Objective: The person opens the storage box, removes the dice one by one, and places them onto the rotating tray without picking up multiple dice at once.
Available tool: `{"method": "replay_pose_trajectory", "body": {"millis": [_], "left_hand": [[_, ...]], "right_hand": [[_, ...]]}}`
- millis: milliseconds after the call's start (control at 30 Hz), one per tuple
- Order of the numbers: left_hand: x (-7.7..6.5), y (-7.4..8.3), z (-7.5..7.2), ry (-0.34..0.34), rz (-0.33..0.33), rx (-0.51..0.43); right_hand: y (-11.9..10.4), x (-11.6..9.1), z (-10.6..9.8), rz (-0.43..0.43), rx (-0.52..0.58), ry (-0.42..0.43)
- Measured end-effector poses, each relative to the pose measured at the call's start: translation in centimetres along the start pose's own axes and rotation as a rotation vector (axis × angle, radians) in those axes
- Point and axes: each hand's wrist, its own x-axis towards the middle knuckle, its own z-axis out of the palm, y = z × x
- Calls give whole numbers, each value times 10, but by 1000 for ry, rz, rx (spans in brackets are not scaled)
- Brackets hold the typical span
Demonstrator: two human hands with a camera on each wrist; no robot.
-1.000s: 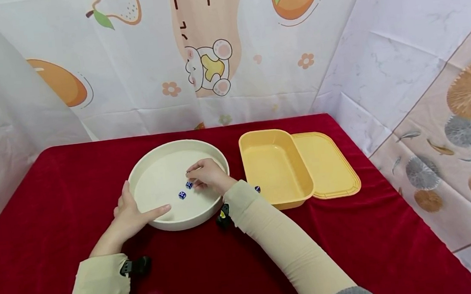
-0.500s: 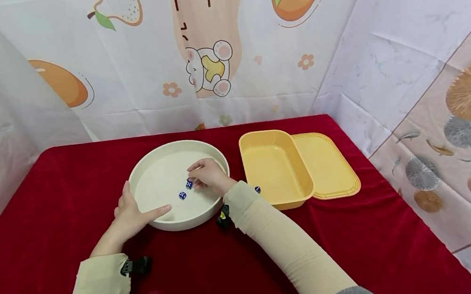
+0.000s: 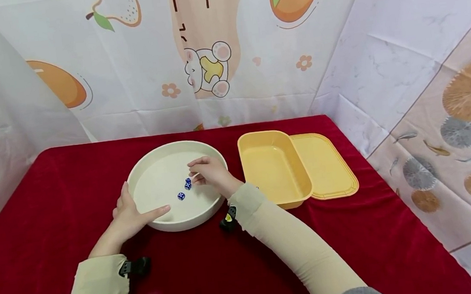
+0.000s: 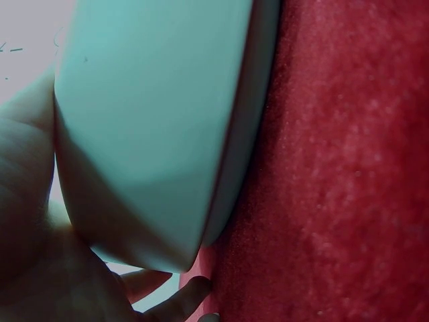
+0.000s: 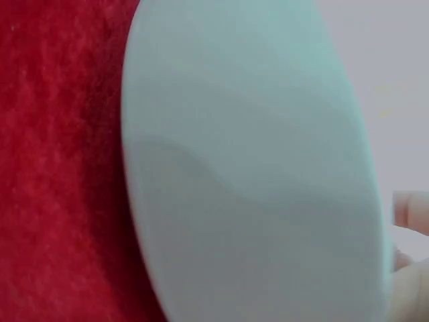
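Lying between hands (image 3: 128, 215) (image 3: 211, 174) | blue dice (image 3: 181, 196) in cream tray (image 3: 153, 174) | nearer right

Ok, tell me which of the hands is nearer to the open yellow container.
Right. The right hand is over the round white tray, left of the yellow container; the left hand is farther away, at the tray's opposite side.

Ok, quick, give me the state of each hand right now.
Left hand: holding the round cream tray at its edge.
Right hand: open, loosely curled near the blue dice, nothing visibly held.
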Motion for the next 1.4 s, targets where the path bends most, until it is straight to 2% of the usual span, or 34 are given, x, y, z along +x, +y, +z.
{"method": "replay_pose_trajectory", "body": {"millis": [300, 500, 833, 1100, 1300, 1400], "left_hand": [[-1, 1, 1, -5, -13, 0], [-2, 1, 1, -3, 1, -8], [0, 0, 1, 3, 13, -13], [-1, 1, 1, -2, 5, -15], [0, 1, 1, 1, 5, -18], [0, 0, 1, 1, 7, -19]], "right_hand": [[-14, -19, -13, -5, 17, -24], [-25, -34, -24, -12, -22, -45], [-39, -58, -53, -137, -77, -66], [-33, -70, -79, -198, -98, -60], [-24, -75, -102, -250, -122, -14], [-20, -78, -112, -250, -130, 6]]}}
